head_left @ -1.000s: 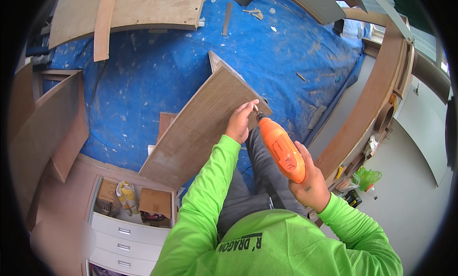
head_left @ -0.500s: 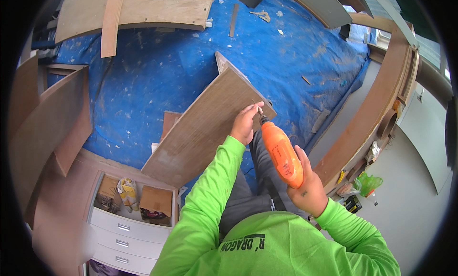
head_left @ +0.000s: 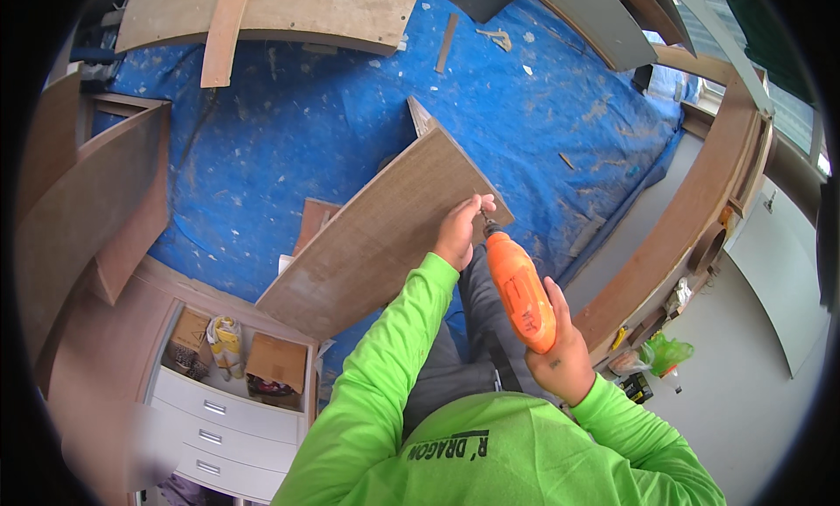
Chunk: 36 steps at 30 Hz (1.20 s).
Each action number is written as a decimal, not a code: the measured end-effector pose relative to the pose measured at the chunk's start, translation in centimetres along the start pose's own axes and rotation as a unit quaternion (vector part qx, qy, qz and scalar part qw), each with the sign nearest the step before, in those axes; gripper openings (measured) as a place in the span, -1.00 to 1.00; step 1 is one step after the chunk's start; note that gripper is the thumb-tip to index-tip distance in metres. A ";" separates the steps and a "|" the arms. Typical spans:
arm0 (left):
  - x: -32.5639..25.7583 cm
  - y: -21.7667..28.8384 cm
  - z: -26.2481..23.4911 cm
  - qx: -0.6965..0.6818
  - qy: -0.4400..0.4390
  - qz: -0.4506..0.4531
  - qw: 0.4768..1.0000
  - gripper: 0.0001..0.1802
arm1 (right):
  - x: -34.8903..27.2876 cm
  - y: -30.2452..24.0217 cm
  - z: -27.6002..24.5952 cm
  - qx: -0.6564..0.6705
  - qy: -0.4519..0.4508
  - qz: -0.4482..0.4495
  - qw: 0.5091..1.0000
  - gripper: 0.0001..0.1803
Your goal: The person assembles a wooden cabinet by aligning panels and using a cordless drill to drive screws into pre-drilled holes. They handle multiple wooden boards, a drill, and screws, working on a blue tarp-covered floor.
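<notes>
An orange power drill [head_left: 521, 289] is gripped by its body in my right hand [head_left: 565, 355], its dark chuck toward the upper left. The drill's tip meets the fingers of my left hand [head_left: 457, 231], which pinch together at the right end of a tilted wooden board [head_left: 376, 226]. What those fingers hold is too small to make out. A second panel [head_left: 422, 117] shows edge-on behind the board's upper corner. My legs are below the board's right end.
A blue tarp [head_left: 289, 130] covers the floor, with scraps on it. A white drawer cabinet [head_left: 232, 432] with an open top stands lower left. Curved wooden panels [head_left: 96, 200] lean at left. A large panel [head_left: 306, 11] lies at the top. A long wooden frame [head_left: 691, 235] runs along the right.
The view has shifted slightly. My left hand and the drill keep nearly the same places at the board's right end; the drill points a little more upright.
</notes>
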<state>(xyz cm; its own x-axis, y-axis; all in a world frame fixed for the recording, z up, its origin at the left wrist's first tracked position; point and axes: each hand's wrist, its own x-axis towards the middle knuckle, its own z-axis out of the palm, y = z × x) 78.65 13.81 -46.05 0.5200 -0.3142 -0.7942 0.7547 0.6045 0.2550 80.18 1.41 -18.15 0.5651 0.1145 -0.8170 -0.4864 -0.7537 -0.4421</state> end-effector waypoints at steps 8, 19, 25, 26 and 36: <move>-2.7 -0.7 0.6 0.227 0.238 0.140 0.934 -0.53 | 0.2 -0.6 -0.1 -0.020 0.007 0.000 1.000 0.02; -12.1 8.0 11.3 0.337 -0.105 0.511 0.784 -0.59 | 1.3 1.3 -1.2 -0.079 0.037 -0.122 0.989 -0.05; -11.6 7.3 11.3 0.294 -0.085 0.525 0.795 -0.81 | 1.0 -0.1 -1.5 -0.068 0.015 -0.072 0.995 -0.07; -11.6 7.4 11.3 0.294 -0.085 0.523 0.795 -0.81 | 1.1 -0.3 -1.5 -0.069 0.015 -0.072 0.995 -0.07; -11.5 7.6 11.2 0.297 -0.077 0.520 0.797 -0.80 | 1.3 -0.7 -1.9 -0.079 0.012 -0.058 0.995 -0.06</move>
<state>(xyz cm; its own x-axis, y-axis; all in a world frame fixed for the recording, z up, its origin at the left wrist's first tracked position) 82.87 13.79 -28.76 0.9964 0.0181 0.0829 -0.0847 0.1577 0.9838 82.45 0.85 -18.20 0.6272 0.1926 -0.7547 -0.3075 -0.8290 -0.4671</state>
